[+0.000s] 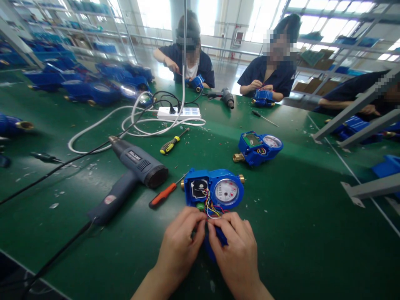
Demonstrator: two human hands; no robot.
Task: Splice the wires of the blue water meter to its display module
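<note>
A blue water meter (185,187) with an open housing lies on the green table in front of me, its round dial (226,193) on the right side. Thin coloured wires (210,204) come out of the housing toward my fingers. My left hand (184,235) pinches wire ends between thumb and forefinger at the meter's near edge. Fingertip to fingertip with it, my right hand (236,241) is closed in a pinch on the wires too. Below the fingers shows a blue plastic part (210,250), mostly covered by my hands. The exact wire ends are hidden by the fingertips.
A heat gun (134,162) and an orange screwdriver (163,196) lie to the left. Beyond are a yellow screwdriver (170,145), a power strip (179,113) with looping cables and another open meter (259,148). Co-workers handle meters across the table; metal struts (371,187) stand right.
</note>
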